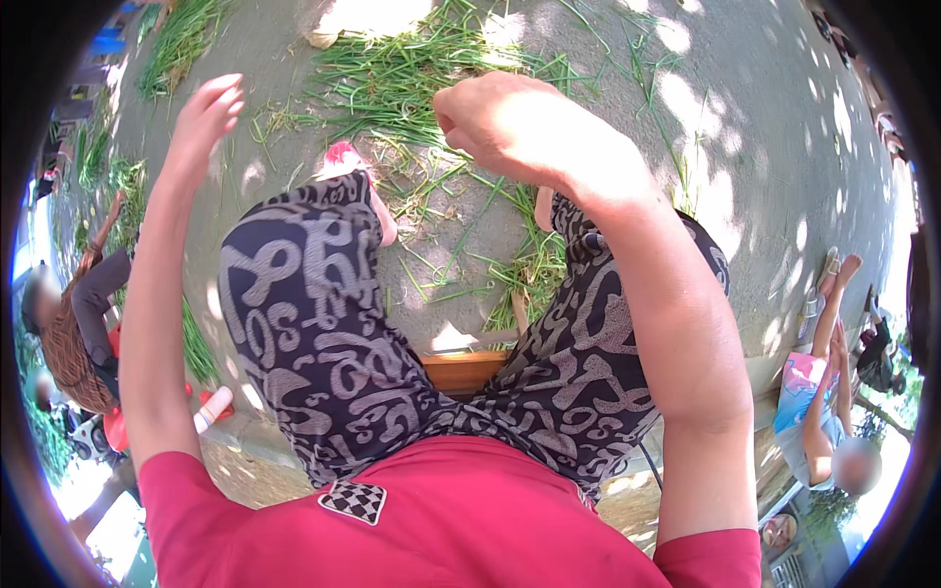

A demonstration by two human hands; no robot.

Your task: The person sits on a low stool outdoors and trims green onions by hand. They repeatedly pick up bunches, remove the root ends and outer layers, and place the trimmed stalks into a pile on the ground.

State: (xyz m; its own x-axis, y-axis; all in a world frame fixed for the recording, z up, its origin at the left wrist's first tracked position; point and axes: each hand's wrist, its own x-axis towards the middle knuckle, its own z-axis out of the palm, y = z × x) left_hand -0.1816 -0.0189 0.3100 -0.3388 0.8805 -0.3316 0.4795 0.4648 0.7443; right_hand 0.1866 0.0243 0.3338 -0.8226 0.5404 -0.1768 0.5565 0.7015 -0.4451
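My left hand (209, 110) is raised over the pavement at the upper left, its fingers bent; nothing shows in it. My right hand (485, 117) reaches in from the right with curled fingers, over or beside the near side of a pile of long green stalks (382, 81). Whether it grips any stalks cannot be told, as the fingertips are turned away. Loose stalks and dry trimmings (419, 180) lie between my feet. More green stalks (526, 287) lie by my right leg, near a thin wooden stick (520, 312).
A wooden seat edge (463, 371) shows between my thighs. More bundles of stalks (176, 48) lie at the upper left. A seated person (73, 353) is at the far left, near a white bottle-like object (213, 409). Another person (816, 411) sits at the right.
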